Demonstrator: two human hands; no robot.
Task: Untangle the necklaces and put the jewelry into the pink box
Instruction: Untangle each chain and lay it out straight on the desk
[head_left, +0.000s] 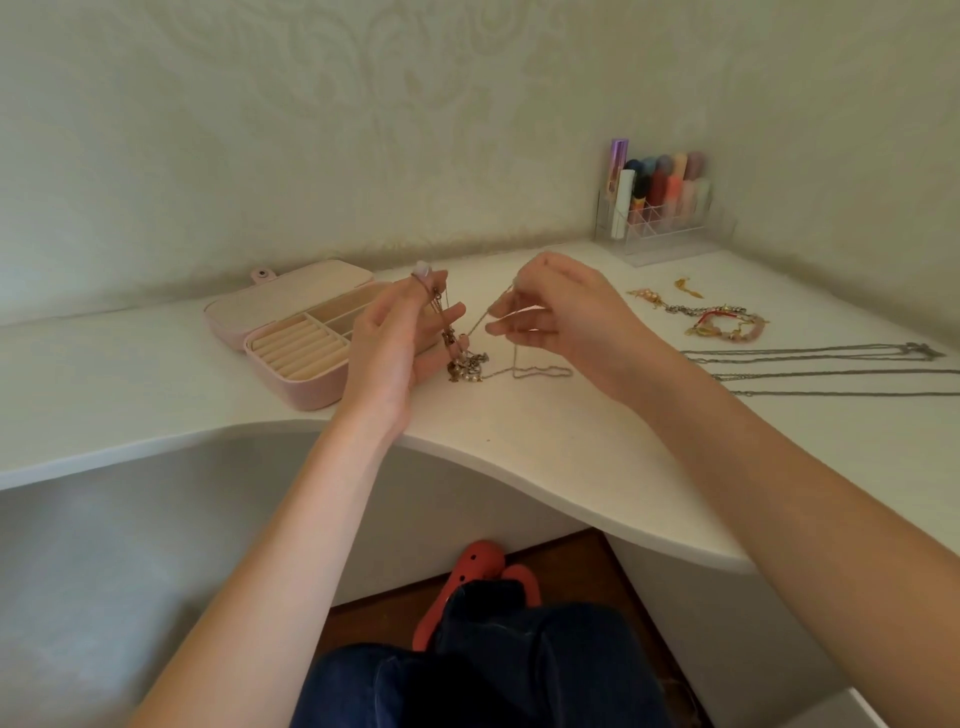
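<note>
Between both hands (467, 327), the tangled necklaces (467, 364), pinched.

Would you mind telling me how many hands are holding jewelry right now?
2: the left hand holds up the tangled charm cluster beside the open pink box; the right hand pinches a thin chain.

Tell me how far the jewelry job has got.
Done: the pink box lies open, its compartments looking bare, and long chains lie straightened on the desk. In hand: left hand holds up the tangled cluster while right hand pinches a thin chain from it. Left: finishing the knot, then boxing everything, including the bracelets.
</note>
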